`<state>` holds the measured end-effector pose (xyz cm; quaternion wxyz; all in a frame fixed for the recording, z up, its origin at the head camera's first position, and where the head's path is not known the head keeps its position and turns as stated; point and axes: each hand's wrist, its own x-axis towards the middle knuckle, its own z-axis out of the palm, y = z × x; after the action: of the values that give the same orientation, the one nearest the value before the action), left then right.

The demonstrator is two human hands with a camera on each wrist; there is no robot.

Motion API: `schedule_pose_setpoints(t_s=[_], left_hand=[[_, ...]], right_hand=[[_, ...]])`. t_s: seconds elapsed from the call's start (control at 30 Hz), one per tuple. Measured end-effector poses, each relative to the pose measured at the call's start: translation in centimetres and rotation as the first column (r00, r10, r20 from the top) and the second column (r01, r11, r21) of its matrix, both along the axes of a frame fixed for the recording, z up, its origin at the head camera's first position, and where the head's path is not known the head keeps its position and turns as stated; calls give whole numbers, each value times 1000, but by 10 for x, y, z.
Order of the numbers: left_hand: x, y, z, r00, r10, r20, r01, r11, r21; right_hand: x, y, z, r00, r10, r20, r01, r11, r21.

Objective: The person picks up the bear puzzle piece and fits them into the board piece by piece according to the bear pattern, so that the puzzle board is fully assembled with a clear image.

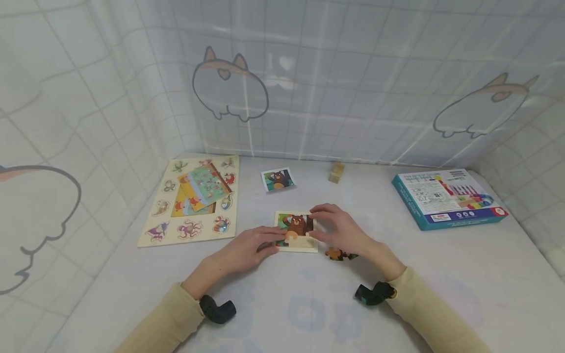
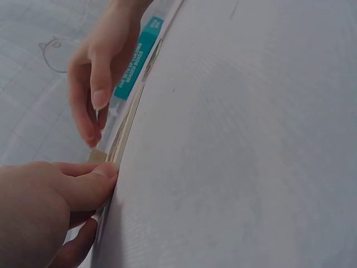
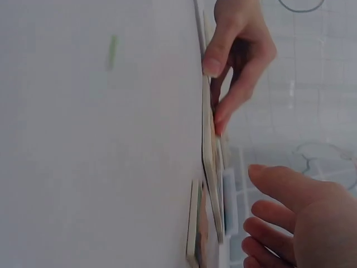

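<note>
A small wooden jigsaw board [image 1: 296,249] with a bear picture lies in front of me, its upper part filled with pieces and its lower right showing bare wood. My left hand [image 1: 253,247] grips its left side, the thumb at the near edge and fingers over the top. Over the right edge hovers my right hand [image 1: 342,229], fingers loosely bent; the right wrist view shows a gap between its thumb [image 3: 279,181] and fingers. Loose jigsaw pieces [image 1: 334,253] lie just below that hand, partly hidden by the wrist.
Behind the board lie a bear picture card [image 1: 278,180] and a small wooden block [image 1: 337,172]. A large sea-animal puzzle board [image 1: 187,235] with several cards on it is at left. A teal-edged box [image 1: 448,198] sits at right. Cloth walls rise behind and beside the table.
</note>
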<state>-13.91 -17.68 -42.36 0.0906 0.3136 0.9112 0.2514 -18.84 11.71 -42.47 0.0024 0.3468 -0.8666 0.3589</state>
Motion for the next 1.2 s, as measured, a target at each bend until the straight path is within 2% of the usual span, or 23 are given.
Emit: schedule_pose_setpoints(t_s=[0.23, 0.53, 0.73, 0.97, 1.2], left_hand=[[1, 1, 1, 1000, 7, 8, -7, 1000, -2], [0, 2, 1, 1000, 8, 15, -8, 1000, 0], [-1, 2, 0, 1000, 10, 12, -11, 1000, 12], [-1, 1, -1, 1000, 11, 7, -11, 1000, 14], [-1, 2, -1, 1000, 13, 9, -13, 1000, 10]], right_hand=[[4, 30, -3, 999, -38, 21, 38, 999, -12], [8, 63, -10, 993, -42, 109, 44, 999, -16], [9, 69, -12, 982, 2, 189, -2, 1000, 3], [11, 69, -12, 955, 54, 291, -59, 998, 7], [11, 67, -13, 973, 60, 223, -69, 997, 33]])
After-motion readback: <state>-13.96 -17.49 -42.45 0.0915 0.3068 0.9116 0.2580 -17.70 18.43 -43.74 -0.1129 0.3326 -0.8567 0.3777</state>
